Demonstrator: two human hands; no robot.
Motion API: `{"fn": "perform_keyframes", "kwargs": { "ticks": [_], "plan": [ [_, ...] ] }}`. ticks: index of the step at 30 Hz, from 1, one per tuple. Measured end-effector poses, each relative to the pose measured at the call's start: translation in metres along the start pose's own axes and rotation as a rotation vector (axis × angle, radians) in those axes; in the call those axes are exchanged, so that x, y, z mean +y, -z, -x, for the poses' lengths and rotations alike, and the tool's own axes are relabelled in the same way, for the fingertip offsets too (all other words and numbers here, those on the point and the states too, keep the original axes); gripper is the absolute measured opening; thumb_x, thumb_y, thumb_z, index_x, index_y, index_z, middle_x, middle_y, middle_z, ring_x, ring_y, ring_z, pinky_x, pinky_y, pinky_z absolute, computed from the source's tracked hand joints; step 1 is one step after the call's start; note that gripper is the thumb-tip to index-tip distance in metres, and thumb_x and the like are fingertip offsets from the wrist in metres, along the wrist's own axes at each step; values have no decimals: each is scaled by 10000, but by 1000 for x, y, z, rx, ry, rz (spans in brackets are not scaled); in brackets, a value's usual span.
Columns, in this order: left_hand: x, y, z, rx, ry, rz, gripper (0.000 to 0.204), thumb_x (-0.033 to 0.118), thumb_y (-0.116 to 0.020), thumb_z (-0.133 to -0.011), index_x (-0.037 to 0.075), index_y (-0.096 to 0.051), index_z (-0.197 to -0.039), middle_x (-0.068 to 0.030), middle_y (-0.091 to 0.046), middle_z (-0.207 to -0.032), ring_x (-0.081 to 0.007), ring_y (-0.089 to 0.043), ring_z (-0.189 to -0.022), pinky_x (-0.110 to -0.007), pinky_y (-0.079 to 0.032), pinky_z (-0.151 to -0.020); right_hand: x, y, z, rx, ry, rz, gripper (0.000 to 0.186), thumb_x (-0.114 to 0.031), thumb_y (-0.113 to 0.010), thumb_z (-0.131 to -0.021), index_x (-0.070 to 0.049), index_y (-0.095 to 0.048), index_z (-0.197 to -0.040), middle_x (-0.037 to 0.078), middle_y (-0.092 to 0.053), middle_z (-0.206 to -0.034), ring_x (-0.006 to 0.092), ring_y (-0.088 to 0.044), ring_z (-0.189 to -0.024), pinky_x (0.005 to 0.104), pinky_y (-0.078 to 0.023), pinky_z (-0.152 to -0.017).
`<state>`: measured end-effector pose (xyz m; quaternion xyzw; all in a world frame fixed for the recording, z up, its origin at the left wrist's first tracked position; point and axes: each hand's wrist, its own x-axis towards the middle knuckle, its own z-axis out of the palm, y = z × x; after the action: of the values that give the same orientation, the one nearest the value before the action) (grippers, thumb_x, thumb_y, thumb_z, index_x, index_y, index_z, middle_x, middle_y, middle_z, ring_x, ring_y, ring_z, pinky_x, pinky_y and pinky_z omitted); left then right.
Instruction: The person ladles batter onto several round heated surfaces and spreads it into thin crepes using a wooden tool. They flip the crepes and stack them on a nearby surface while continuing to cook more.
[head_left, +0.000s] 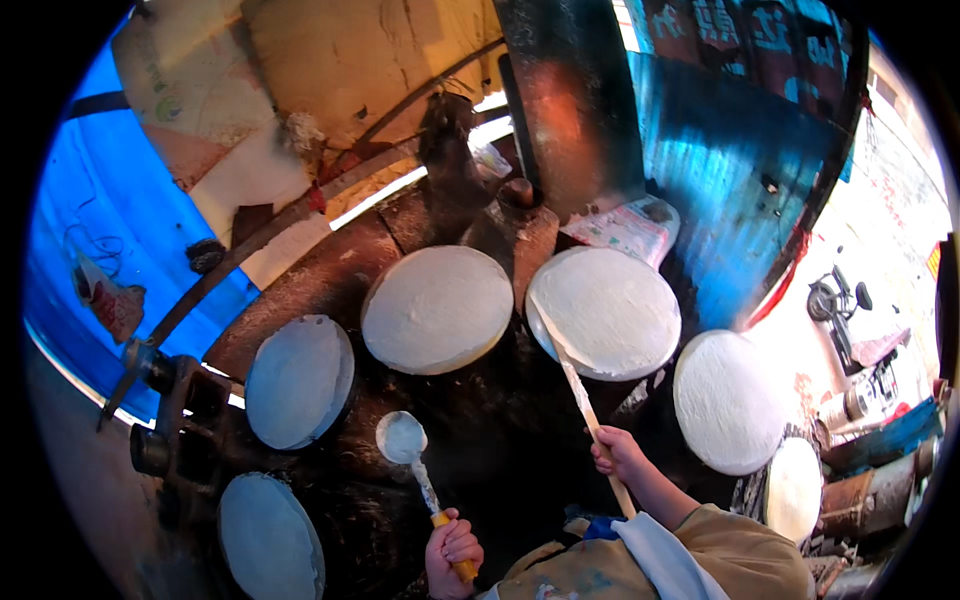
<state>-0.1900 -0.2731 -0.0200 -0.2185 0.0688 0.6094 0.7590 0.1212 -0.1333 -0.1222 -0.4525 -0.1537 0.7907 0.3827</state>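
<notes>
My left hand [456, 553] is closed round the yellow handle of a ladle [402, 438]. The ladle's bowl looks pale inside, and white stuff coats its shaft. A long wooden spatula [577, 388] is gripped in my right hand [618, 456]. Its thin blade lies along the left side of a round griddle covered with a white, batter-like layer [615, 312]. To the left of that, a second white-covered round [437, 310] has faint ridges on its surface. Nothing touches the white round [730, 402] to the right.
More white-covered rounds curve about me: one at left [298, 382], one lower left [270, 540], one at lower right [794, 490]. Behind them rise a dark metal column [575, 110] and a blue corrugated panel [720, 190]. A printed bag [630, 228] lies behind the griddle.
</notes>
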Motion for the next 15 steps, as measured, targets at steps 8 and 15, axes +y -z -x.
{"fn": "perform_keyframes", "kwargs": {
  "ticks": [8,15],
  "plan": [
    [6,2,-3,38,40,-38,144,86,-374,-950,30,-464,-1047,9,-364,-595,-38,-381,-439,-165,-366,-425,14,76,116,189,-4,-19,223,-232,-468,-921,-79,-543,-1066,80,-515,-581,150,-412,-357,266,-322,-325],
    [-5,-6,-30,-2,79,-10,137,85,-372,-952,29,-463,-1036,8,-370,-588,-41,-389,-437,-164,-374,-428,-8,30,84,243,328,893,161,-191,-664,-800,-33,-633,-786,11,-514,-567,132,-519,-505,283,-400,-443]
  ]
}}
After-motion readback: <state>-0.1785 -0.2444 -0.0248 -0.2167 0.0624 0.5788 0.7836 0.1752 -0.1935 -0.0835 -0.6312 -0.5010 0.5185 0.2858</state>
